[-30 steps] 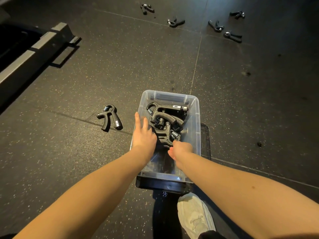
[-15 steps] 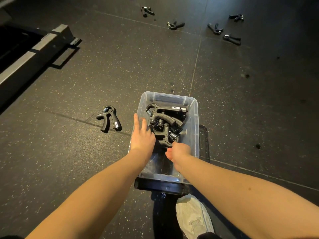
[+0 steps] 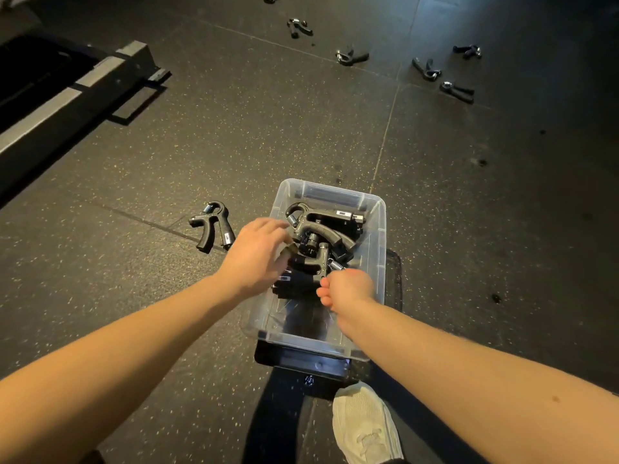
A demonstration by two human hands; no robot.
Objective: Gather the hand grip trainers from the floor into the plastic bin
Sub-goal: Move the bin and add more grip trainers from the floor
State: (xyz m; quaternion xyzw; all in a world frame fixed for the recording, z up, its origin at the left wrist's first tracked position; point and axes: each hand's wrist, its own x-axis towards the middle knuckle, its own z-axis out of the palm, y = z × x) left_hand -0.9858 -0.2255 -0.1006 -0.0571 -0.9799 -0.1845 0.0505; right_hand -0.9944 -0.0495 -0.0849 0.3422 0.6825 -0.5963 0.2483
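A clear plastic bin stands on the dark floor in front of me, with several black hand grip trainers piled inside. My left hand hovers over the bin's left rim, its fingers bent toward the pile and holding nothing. My right hand is inside the bin at the near side of the pile, curled into a fist; nothing shows in it. One grip trainer lies on the floor just left of the bin. Several more lie far ahead, among them one at centre and one at right.
A low black machine frame with grey strips runs along the upper left. A dark lid or tray sticks out under the bin's near end. My white shoe is just behind it.
My left hand's fingers, earlier straight along the bin's left rim, have curled inward toward the trainers. My right hand has stayed in place over the pile.
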